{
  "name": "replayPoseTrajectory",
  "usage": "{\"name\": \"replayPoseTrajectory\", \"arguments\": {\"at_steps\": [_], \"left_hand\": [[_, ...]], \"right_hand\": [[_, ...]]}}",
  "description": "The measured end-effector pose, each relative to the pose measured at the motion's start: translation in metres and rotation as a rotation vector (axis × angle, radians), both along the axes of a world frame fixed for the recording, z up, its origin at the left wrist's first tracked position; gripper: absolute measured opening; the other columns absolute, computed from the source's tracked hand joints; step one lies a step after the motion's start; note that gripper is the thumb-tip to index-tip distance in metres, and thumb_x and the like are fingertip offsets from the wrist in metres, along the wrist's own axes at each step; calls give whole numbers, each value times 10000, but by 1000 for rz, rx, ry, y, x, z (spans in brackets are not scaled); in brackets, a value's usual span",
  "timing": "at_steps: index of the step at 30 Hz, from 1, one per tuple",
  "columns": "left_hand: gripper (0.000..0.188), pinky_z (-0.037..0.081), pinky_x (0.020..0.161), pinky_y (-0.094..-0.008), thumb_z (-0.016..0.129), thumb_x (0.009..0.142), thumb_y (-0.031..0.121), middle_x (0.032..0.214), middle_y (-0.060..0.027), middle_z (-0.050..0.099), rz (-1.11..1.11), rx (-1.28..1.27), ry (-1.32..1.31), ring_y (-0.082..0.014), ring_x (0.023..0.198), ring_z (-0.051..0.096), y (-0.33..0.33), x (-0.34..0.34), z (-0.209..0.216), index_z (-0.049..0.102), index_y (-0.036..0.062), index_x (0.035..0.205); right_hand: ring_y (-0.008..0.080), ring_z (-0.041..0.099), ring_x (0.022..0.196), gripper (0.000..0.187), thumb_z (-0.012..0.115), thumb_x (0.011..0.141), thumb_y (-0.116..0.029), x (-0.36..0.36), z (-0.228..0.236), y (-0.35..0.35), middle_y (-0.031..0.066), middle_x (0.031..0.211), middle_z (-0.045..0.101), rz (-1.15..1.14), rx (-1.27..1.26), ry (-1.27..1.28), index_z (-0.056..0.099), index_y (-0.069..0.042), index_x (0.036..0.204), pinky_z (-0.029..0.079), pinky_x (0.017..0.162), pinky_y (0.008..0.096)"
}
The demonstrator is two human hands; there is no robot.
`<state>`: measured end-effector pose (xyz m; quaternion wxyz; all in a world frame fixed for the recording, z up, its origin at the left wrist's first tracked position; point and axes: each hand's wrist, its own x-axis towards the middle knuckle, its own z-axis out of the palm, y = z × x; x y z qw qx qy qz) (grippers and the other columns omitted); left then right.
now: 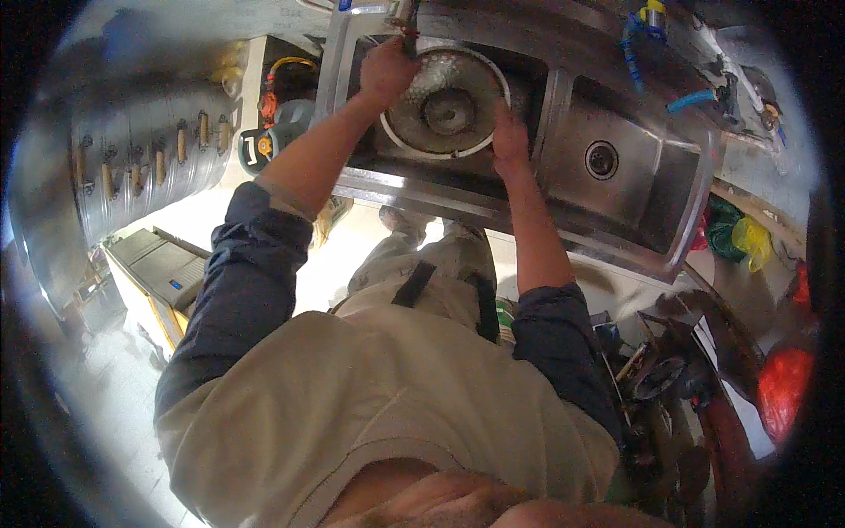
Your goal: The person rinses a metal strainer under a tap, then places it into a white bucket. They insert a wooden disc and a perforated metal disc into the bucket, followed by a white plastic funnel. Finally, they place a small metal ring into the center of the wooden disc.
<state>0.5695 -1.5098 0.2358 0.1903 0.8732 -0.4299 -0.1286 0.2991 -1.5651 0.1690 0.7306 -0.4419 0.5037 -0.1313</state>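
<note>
A wide round metal basin (415,141) with a pale rim and a speckled, shiny inside is in the left bowl of a steel double sink (554,132). A darker ring and a bright spot show at its middle. My right hand (510,143) holds the basin's right rim, fingers closed around the edge. Up at the upper left of the basin, beside the tap (405,18), my left hand (388,70) is closed. Its fingers are partly hidden, so whether they grip the tap or the rim cannot be told.
The sink's right bowl has a round drain (602,159). Blue hoses (691,99) lie behind it. At left stand a metal cabinet with wooden handles (182,145) and a grey-topped box (163,268). Coloured bags (783,392) and cluttered tools are at right.
</note>
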Motion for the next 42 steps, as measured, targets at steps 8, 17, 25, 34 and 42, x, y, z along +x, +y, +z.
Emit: {"name": "replayPoseTrajectory", "arguments": {"at_steps": [8, 17, 25, 34, 42], "left_hand": [[535, 601, 884, -486, 833, 773, 400, 1020, -196, 763, -267, 161, 58, -400, 945, 742, 8, 14, 23, 691, 54, 1155], [313, 620, 698, -316, 865, 804, 162, 866, -139, 765, -28, 157, 961, -182, 746, 758, 1, -8, 46, 734, -59, 983], [271, 614, 681, -320, 857, 833, 108, 887, -116, 764, 209, -236, 1252, -209, 819, 760, -13, -51, 48, 718, -44, 1009], [560, 601, 818, -458, 868, 751, 350, 951, -162, 769, 103, -114, 154, -367, 922, 750, -22, -30, -10, 681, 28, 1169], [406, 597, 842, -486, 814, 791, 335, 949, -177, 768, -64, 77, -17, -398, 928, 737, 12, 11, 5, 715, 59, 1072]], "right_hand": [[324, 530, 1318, 646, 480, 1097, -517, -10, -5, -34, 196, 1431, 583, -87, -218, 10, 550, 16, 1454, 451, 1072, 408], [414, 659, 908, 636, 414, 1104, -554, 23, 9, -64, 227, 1077, 695, -60, -742, 14, 643, 20, 1252, 517, 845, 522], [265, 651, 1021, 481, 442, 1109, -443, 56, 11, -44, 103, 1108, 709, 18, -202, 97, 662, -32, 1228, 525, 838, 435], [215, 642, 945, 453, 490, 1069, -478, 33, -25, 3, 78, 1086, 661, 58, 62, 102, 635, -64, 1182, 537, 696, 436], [423, 638, 965, 792, 448, 1044, -675, -7, -11, -5, 249, 1128, 661, -77, -238, 283, 597, 31, 1369, 501, 905, 541]]}}
